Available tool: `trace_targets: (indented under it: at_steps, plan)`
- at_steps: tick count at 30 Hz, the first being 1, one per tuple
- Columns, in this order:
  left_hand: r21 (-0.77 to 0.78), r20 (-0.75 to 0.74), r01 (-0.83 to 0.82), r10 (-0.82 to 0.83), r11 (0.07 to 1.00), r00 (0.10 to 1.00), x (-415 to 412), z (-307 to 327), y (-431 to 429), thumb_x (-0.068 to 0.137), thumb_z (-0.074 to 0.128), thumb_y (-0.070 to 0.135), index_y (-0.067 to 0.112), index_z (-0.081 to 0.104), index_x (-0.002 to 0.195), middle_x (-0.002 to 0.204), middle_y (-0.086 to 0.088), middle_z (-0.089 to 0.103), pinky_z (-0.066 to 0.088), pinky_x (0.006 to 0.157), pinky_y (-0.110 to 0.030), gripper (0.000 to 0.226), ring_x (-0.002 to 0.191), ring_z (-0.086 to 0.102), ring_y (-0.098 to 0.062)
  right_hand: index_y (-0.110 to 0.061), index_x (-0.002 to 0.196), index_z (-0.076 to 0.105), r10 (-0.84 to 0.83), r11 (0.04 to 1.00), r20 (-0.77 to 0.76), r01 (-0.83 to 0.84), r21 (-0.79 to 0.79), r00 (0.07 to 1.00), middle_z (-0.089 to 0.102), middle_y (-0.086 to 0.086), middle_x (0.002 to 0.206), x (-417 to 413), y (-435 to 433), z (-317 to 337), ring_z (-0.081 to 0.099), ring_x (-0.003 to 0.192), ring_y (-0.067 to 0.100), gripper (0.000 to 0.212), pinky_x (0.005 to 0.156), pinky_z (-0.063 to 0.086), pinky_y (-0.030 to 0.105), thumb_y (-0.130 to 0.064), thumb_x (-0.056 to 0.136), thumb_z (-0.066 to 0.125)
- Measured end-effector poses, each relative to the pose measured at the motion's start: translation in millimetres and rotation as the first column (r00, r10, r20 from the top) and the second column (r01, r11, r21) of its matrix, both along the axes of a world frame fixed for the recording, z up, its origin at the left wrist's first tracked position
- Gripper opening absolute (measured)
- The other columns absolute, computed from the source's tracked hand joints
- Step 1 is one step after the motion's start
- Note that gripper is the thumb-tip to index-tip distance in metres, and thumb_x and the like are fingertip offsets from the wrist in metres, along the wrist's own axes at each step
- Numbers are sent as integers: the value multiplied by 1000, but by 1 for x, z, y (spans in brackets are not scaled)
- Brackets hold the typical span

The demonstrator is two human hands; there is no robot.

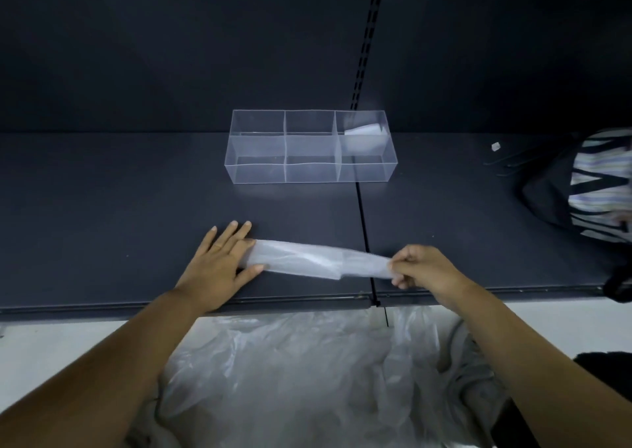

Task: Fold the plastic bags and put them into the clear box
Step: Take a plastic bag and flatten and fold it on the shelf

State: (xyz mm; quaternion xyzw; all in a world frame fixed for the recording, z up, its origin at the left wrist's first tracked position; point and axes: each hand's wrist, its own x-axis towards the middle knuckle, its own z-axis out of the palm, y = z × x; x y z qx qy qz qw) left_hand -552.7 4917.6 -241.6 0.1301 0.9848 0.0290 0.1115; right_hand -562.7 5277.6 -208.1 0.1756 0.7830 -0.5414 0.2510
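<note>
One long translucent plastic bag strip (304, 259) lies left-to-right along the dark shelf's (119, 191) front edge; the left hand (219, 263) presses one end flat-fingered, the right hand (419, 266) pinches the other, nearer the clear partitioned box (309, 174).

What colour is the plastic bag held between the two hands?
The plastic bag is translucent, milky white; the head view shows it best.
</note>
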Motion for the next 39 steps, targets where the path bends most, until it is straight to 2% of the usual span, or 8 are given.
trace_targets:
  at_steps: [3,9,13,18,22,25,31,39]
  plan:
    - [176,-94,-3,20,984,995,5,17,42,79,9,82,15,45,140,160,-2,6,-11,117,-29,97,148,-1,-15,-6,95,61,12,998,80,-6,-70,997,62,7,67,14,0,8,59,55,12,10,53,51,20,0,87,62]
    - [638,4,-22,25,770,1000,66,24,178,83,63,53,16,20,151,159,5,10,3,117,-20,89,142,3,-1,-9,98,58,195,945,109,-158,-285,975,63,8,69,19,-23,49,63,58,13,10,55,51,21,-4,90,61]
    - [907,180,-311,405,285,896,68,46,199,98,50,17,16,59,129,125,4,64,43,97,-20,33,114,57,-3,-14,91,62,237,948,-37,-239,-209,971,64,2,71,8,-30,68,53,54,7,11,52,45,19,-24,93,61]
    - [815,574,-562,333,-142,748,54,60,169,97,53,22,24,73,91,91,1,71,45,78,-18,20,82,61,-4,-29,113,64,265,923,-162,-299,-242,951,70,-10,101,-7,-48,49,45,54,9,28,55,42,21,-34,103,38]
    - [576,804,-695,144,-431,577,36,43,138,98,52,23,13,69,98,96,-3,69,50,83,-25,20,90,63,-17,-23,102,65,337,901,-16,-327,-284,941,60,4,72,-8,-76,18,47,51,12,33,54,43,23,-45,99,42]
    - [521,840,-699,148,-490,522,29,29,123,99,49,23,10,64,100,83,-6,62,51,78,-26,20,79,58,-17,-22,103,65,394,904,-37,-394,-168,918,64,-3,71,-5,-80,-1,59,63,8,16,63,50,22,-34,93,60]
    - [439,896,-688,226,-578,381,17,7,103,98,54,17,3,61,108,109,-13,65,55,79,-29,19,96,65,-20,-17,93,62,365,929,-102,-354,113,925,69,2,71,-2,-83,-22,54,50,4,13,48,44,17,-9,85,68]
    - [477,872,-647,412,-595,264,-5,4,74,94,59,10,4,58,84,84,-10,61,54,47,-20,11,72,63,-18,-16,91,61,330,941,-81,-322,105,940,70,-4,76,-8,-86,-23,53,43,3,14,41,40,15,-8,83,70]
